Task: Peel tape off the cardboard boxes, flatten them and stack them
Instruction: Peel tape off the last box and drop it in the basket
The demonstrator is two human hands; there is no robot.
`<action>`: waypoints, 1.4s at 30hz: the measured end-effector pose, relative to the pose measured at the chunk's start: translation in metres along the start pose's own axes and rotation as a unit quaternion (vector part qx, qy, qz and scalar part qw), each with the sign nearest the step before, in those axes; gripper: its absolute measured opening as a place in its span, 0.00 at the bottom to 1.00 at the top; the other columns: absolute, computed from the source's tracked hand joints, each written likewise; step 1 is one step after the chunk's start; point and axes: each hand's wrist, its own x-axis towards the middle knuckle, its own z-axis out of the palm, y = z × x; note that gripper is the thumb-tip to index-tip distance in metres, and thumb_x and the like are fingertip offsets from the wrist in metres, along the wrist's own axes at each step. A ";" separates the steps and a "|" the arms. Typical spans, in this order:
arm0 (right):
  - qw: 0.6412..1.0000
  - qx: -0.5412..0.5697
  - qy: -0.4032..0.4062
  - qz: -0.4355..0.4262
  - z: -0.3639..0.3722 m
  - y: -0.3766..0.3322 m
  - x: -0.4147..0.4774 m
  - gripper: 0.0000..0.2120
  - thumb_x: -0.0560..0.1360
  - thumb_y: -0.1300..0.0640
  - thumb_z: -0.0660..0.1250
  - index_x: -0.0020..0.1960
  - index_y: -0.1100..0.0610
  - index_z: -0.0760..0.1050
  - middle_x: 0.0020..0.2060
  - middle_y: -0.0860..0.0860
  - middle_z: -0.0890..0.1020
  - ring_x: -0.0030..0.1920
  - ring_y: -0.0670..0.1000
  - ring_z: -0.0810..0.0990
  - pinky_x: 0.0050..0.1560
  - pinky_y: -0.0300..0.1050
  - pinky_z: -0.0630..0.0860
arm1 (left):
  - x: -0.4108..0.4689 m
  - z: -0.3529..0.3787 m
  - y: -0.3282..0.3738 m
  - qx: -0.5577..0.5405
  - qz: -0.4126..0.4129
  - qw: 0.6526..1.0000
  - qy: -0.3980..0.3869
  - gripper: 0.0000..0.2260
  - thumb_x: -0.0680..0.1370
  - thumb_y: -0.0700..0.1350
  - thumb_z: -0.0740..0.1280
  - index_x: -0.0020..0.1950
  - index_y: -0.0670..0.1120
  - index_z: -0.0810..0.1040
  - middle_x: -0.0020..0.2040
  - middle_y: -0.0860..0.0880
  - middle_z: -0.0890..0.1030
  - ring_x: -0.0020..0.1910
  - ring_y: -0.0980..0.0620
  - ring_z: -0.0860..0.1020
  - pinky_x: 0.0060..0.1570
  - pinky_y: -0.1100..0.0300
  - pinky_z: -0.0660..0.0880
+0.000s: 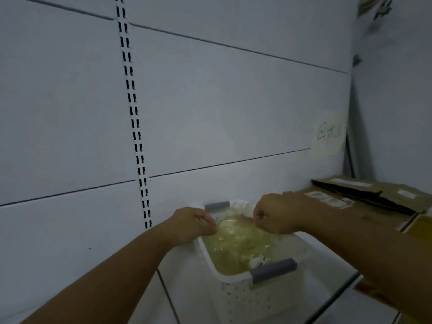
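At the far left stands a white panelled wall (58, 101), crossed by thin dark seams. A white slotted shelving upright (134, 118) runs down it with paired dark slots.

The left hand (196, 220) reaches in from the near left on a bare forearm. It hovers over the far left corner of a white perforated plastic basket (207, 256). Its fingers are curled and the fingertips are drawn together, just at the edge of the tape heap.

The basket has a grey handle at its far end (216, 205) and another at its near end (273, 268). It is filled nearly to the rim with a crumpled wad of clear, yellowish peeled tape (238, 244). A small white label scrap (258, 261) lies in the wad near the near handle.

The right hand (273, 213) hangs over the far right side of the basket. It is also curled, with thumb and fingertips pinched close above the tape. The tape is transparent and the picture is dim. I cannot tell whether either hand actually has a strip between its fingertips.

Further right, a pale paper note (329, 134) with a dark scribble is stuck on the wall.

The flattened cardboard boxes (364, 204) lie stacked at the far right, just beside the basket and behind the right wrist. The lower sheet carries white shipping labels (327, 198). A folded box (385, 191) with a dark gap lies on top.
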 end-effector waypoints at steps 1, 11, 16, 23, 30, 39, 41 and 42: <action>1.000 0.010 -0.003 -0.002 0.003 0.003 0.001 0.14 0.77 0.56 0.59 0.42 0.63 0.80 0.33 0.54 0.78 0.31 0.49 0.74 0.32 0.36 0.66 | 0.002 -0.001 -0.001 0.002 -0.002 1.000 -0.009 0.04 0.70 0.47 0.74 0.39 0.54 0.81 0.51 0.52 0.81 0.51 0.56 0.77 0.48 0.66 0.69; 0.999 0.026 -0.019 -0.012 0.007 0.010 0.010 0.11 0.73 0.57 0.62 0.42 0.58 0.83 0.41 0.54 0.83 0.37 0.49 0.79 0.40 0.37 0.75 | -0.004 0.000 -0.009 -0.045 -0.009 0.999 0.007 0.23 0.74 0.58 0.66 0.68 0.53 0.69 0.61 0.54 0.71 0.58 0.56 0.69 0.45 0.67 0.66; 1.000 0.003 -0.015 0.021 0.002 0.001 0.007 0.08 0.73 0.57 0.65 0.47 0.55 0.83 0.45 0.50 0.83 0.34 0.42 0.74 0.28 0.27 0.63 | -0.021 0.001 -0.008 -0.055 0.001 0.997 0.053 0.23 0.74 0.57 0.66 0.68 0.52 0.70 0.65 0.54 0.69 0.58 0.58 0.66 0.48 0.68 0.66; 0.996 -0.016 0.053 0.068 -0.008 -0.009 0.009 0.07 0.72 0.62 0.64 0.44 0.58 0.82 0.42 0.52 0.82 0.40 0.47 0.77 0.37 0.36 0.71 | -0.065 -0.033 -0.016 0.040 0.016 0.996 0.074 0.24 0.77 0.58 0.63 0.70 0.52 0.66 0.74 0.51 0.64 0.69 0.50 0.67 0.60 0.62 0.63; 0.973 0.020 0.226 -0.040 -0.055 -0.129 0.028 0.07 0.75 0.60 0.61 0.45 0.54 0.79 0.43 0.52 0.81 0.43 0.54 0.78 0.45 0.46 0.74 | -0.157 -0.140 -0.044 0.201 -0.014 0.966 0.165 0.22 0.78 0.56 0.62 0.70 0.50 0.67 0.71 0.49 0.67 0.66 0.50 0.68 0.62 0.60 0.63; 0.923 -0.012 0.121 -0.365 0.005 -0.419 0.019 0.10 0.78 0.53 0.58 0.58 0.47 0.72 0.58 0.44 0.74 0.49 0.44 0.70 0.51 0.39 0.67 | -0.377 -0.274 -0.120 0.335 -0.200 0.880 0.270 0.16 0.78 0.54 0.62 0.65 0.50 0.73 0.64 0.49 0.74 0.60 0.50 0.72 0.58 0.59 0.67; 0.902 0.029 0.112 -0.416 0.014 -0.474 0.009 0.11 0.78 0.53 0.59 0.60 0.48 0.71 0.62 0.45 0.72 0.48 0.44 0.70 0.53 0.39 0.68 | -0.429 -0.292 -0.131 0.322 -0.228 0.865 0.310 0.14 0.79 0.51 0.63 0.61 0.49 0.77 0.62 0.51 0.77 0.58 0.52 0.75 0.56 0.61 0.69; 0.889 0.057 0.107 -0.442 0.018 -0.500 0.003 0.12 0.78 0.54 0.59 0.61 0.48 0.70 0.63 0.45 0.70 0.48 0.45 0.70 0.52 0.39 0.67 | -0.454 -0.301 -0.136 0.312 -0.238 0.855 0.339 0.12 0.78 0.50 0.63 0.59 0.48 0.79 0.61 0.51 0.78 0.58 0.52 0.76 0.57 0.61 0.70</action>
